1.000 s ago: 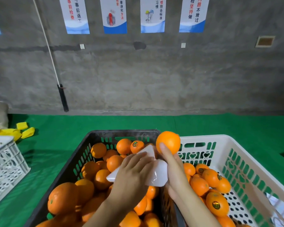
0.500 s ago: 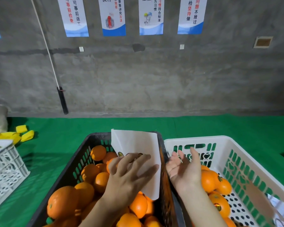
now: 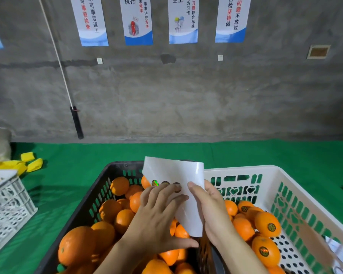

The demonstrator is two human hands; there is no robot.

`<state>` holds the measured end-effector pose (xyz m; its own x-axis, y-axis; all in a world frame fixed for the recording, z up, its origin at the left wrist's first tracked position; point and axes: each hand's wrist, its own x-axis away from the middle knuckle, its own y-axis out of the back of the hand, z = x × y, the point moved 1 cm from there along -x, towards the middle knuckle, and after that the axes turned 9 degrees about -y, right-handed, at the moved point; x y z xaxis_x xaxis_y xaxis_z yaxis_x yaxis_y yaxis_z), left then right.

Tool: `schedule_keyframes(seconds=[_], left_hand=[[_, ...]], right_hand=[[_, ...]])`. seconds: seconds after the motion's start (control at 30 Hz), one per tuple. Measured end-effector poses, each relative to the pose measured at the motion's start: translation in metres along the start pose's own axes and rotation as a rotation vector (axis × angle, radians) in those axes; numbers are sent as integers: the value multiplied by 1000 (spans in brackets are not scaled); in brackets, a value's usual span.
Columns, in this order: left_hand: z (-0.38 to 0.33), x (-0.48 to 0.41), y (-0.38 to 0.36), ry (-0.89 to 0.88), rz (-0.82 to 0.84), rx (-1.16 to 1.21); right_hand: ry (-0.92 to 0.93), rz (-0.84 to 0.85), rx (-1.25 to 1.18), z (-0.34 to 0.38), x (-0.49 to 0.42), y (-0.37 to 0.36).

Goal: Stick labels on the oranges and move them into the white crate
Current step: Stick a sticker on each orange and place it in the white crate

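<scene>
My left hand (image 3: 156,218) holds a white label sheet (image 3: 178,173) upright over the black crate (image 3: 87,206), its fingers spread across the sheet's lower part. A short row of round stickers (image 3: 164,183) shows just above those fingertips. My right hand (image 3: 212,210) pinches the sheet's right edge, thumb on the front beside the stickers. Unlabelled oranges (image 3: 77,246) fill the black crate. Labelled oranges (image 3: 267,224) lie in the white crate (image 3: 246,168) to the right.
Both crates stand side by side on a green cloth (image 3: 67,175) before a grey wall. A smaller white crate (image 3: 6,202) sits at the left edge, with yellow pieces (image 3: 31,162) behind it. A paper scrap (image 3: 339,254) lies in the white crate's near corner.
My right hand held an orange above the white crate, let it go, and now grips the sheet's edge. My left hand has tipped the label sheet upright.
</scene>
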<state>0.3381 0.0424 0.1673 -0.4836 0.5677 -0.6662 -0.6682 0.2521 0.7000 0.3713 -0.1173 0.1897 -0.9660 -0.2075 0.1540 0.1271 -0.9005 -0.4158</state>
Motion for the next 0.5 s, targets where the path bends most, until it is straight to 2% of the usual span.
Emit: schedule_keyframes(seconds=[0.1, 0.23, 0.37, 0.5], left_hand=[[5, 0, 4, 102, -7, 102], [5, -9, 7, 323, -130, 36], [6, -11, 7, 398, -73, 60], [7, -10, 8, 526, -4, 318]], right_hand=[[91, -115, 117, 0, 0, 3], [133, -138, 242, -3, 1, 4], [160, -127, 307, -5, 0, 2], [159, -75, 316, -7, -1, 2]])
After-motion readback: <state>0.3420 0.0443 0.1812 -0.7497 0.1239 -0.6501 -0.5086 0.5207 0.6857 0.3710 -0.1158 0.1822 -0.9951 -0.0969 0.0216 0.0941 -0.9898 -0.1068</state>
